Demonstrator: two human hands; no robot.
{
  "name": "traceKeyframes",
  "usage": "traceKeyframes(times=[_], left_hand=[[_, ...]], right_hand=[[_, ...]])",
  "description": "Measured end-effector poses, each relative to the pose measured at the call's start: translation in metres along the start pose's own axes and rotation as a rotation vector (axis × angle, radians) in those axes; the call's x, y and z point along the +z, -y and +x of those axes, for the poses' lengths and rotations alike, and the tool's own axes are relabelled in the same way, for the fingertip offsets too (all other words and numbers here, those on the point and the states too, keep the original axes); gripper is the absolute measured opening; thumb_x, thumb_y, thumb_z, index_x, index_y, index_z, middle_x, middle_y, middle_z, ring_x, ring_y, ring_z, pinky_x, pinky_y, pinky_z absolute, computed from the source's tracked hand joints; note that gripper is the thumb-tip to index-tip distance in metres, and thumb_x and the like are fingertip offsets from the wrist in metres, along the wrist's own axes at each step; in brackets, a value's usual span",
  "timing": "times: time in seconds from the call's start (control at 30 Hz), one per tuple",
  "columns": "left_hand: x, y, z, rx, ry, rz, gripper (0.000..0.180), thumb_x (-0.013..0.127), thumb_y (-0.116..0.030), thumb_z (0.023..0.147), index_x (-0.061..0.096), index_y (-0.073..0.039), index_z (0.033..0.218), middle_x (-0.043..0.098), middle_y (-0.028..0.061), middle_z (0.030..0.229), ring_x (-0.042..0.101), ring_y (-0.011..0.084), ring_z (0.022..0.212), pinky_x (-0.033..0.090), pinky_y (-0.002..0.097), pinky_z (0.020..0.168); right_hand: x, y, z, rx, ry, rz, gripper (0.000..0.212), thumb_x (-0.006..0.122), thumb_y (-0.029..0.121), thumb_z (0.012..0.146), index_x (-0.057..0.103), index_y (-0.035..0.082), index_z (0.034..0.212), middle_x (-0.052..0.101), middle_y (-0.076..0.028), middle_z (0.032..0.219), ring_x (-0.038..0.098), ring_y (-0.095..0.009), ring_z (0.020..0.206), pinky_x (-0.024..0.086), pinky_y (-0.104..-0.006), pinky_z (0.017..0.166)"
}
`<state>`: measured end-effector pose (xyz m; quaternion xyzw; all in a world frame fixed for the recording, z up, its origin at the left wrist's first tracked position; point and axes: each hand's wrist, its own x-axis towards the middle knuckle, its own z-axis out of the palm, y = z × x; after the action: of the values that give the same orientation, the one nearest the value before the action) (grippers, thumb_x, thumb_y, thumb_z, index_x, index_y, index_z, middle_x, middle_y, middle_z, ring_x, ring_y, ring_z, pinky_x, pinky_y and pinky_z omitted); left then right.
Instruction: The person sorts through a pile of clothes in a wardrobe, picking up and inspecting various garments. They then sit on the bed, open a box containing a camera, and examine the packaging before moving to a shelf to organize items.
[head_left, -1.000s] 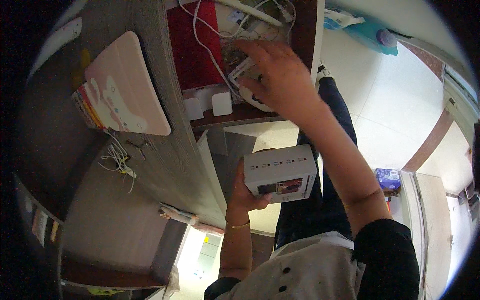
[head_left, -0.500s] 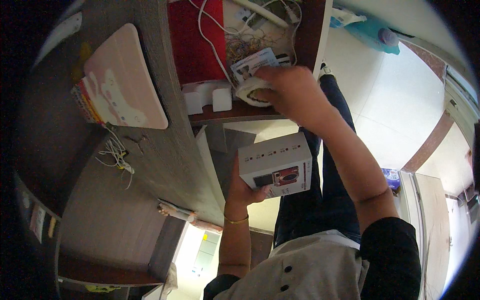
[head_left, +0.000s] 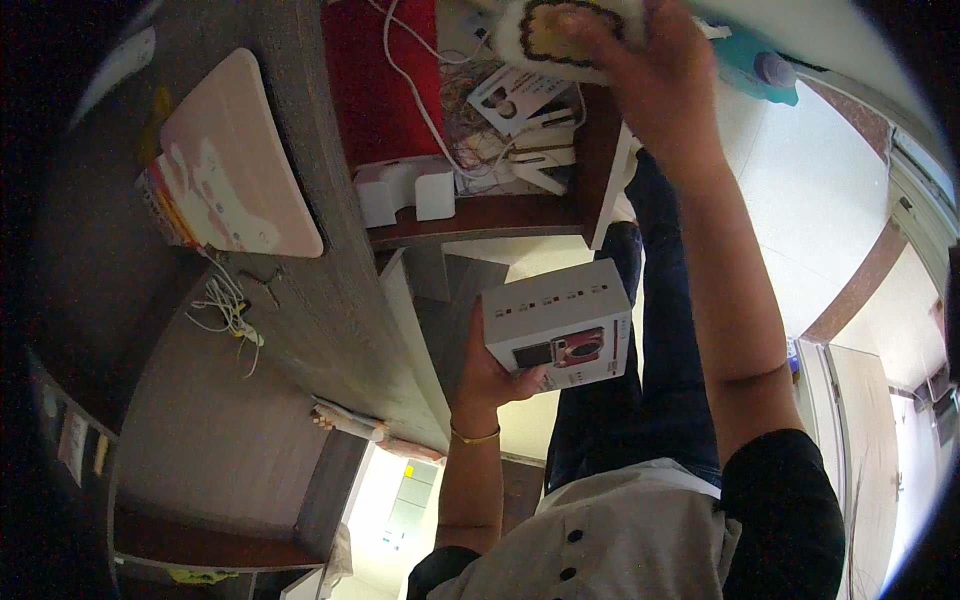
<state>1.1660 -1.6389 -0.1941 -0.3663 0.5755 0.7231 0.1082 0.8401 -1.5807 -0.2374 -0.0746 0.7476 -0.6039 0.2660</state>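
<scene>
Lifted clear of the open drawer since half a second ago, the right hand (head_left: 650,75) is now carrying a round, cream-coloured fluffy item with a brown scalloped border (head_left: 560,40) up toward the top edge of the view, where earlier it was resting low among the drawer's clutter. Its fingers (head_left: 590,25) are curling together over the item's far rim, clamped on it. The left hand (head_left: 495,375) is holding a white box with a picture of a pink camera on its side (head_left: 560,325) at waist height, just below the drawer; its fingers are wrapping the box's lower left corner from underneath, closed on it, and the box is sitting a little nearer the camera than before.

Judging by how things lie, the sorting of the drawer is looking partly done: one item is out and in hand, the box is also out. Much is remaining inside. The drawer (head_left: 480,215) is still holding a red lining or folder (head_left: 385,90), a white cable (head_left: 420,100) looping across it, a tangle of thin wires, a photo card (head_left: 515,95) and several small white adapters (head_left: 415,190).

On the table (head_left: 320,300) to the left, a pink-and-white rounded board (head_left: 235,165) is lying over a stack of coloured sheets, with a coiled white cord (head_left: 225,305) just beside it.
</scene>
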Motion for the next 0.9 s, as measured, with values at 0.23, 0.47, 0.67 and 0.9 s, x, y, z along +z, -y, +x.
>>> traceKeyframes(times=[0.23,0.47,0.67,0.9], left_hand=[[0.002,0.001,0.003,0.021,-0.013,0.041,0.095,0.077,-0.017,0.063,0.020,-0.001,0.138,0.047,0.0147,0.123,0.045,0.0218,0.114,0.039,0.0370,0.097],[-0.001,0.007,0.004,-0.148,0.040,0.118,0.094,0.078,-0.021,0.056,0.028,-0.003,0.134,0.050,0.0113,0.118,0.046,0.0197,0.112,0.038,0.0347,0.097],[0.017,-0.012,0.012,-0.351,0.178,0.096,0.086,0.079,-0.028,0.052,0.038,-0.008,0.124,0.053,0.0065,0.113,0.048,0.0182,0.110,0.037,0.0349,0.098],[0.009,0.007,0.006,-0.385,0.240,0.084,0.091,0.078,-0.021,0.052,0.034,-0.006,0.130,0.051,0.0082,0.116,0.045,0.0187,0.113,0.036,0.0350,0.098]], right_hand=[[0.006,-0.042,0.001,-0.574,-0.291,-0.496,0.063,0.063,0.014,0.082,0.032,0.003,0.136,0.051,-0.025,0.118,0.048,-0.039,0.110,0.040,-0.0443,0.093],[0.028,-0.085,-0.046,0.546,0.052,0.976,0.071,0.029,0.063,0.091,0.026,0.014,0.143,0.034,-0.009,0.142,0.036,-0.025,0.125,0.027,-0.0394,0.105],[0.038,-0.068,-0.058,0.216,0.224,0.908,0.084,0.022,0.074,0.083,0.007,0.021,0.147,0.021,-0.009,0.148,0.024,-0.028,0.134,0.024,-0.0455,0.108],[0.101,-0.030,-0.047,-0.119,0.450,0.514,0.078,0.020,0.057,0.093,-0.006,0.003,0.144,-0.014,-0.020,0.149,-0.016,-0.036,0.137,-0.002,-0.0491,0.110]])
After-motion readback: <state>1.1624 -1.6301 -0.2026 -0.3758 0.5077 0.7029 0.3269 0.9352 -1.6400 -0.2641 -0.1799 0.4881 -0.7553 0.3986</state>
